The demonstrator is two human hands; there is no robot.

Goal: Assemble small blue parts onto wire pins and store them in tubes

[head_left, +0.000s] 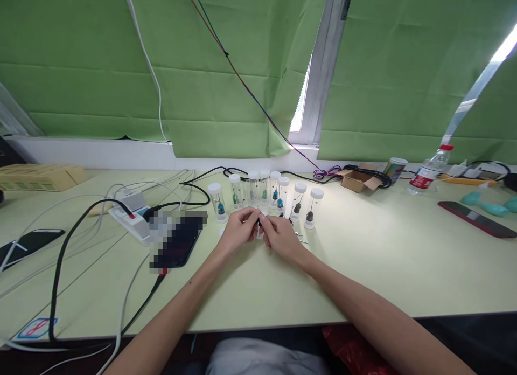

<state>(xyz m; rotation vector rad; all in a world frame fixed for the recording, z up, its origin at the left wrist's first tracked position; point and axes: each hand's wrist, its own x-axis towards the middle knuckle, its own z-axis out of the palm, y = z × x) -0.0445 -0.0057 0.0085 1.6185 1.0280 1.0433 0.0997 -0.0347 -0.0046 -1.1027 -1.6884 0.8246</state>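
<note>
My left hand (239,229) and my right hand (285,236) met over the middle of the table (375,256), well in from its near edge. My fingertips were close together, with almost no gap, and both hands pinched a small dark thing (259,223) between them. My fingers hid most of it, so I could not tell its shape. My other fingers were curled in under my hands. Just past my hands, toward the far edge, stood clear tubes (310,209) with white caps, and in them were little blue, green and dark bits on thin sticks. A few thin metal pieces (304,242) lay just beside my right hand, on the side toward the table's right edge. A black phone (186,240) lay near my left hand, on the side toward the left edge.
</note>
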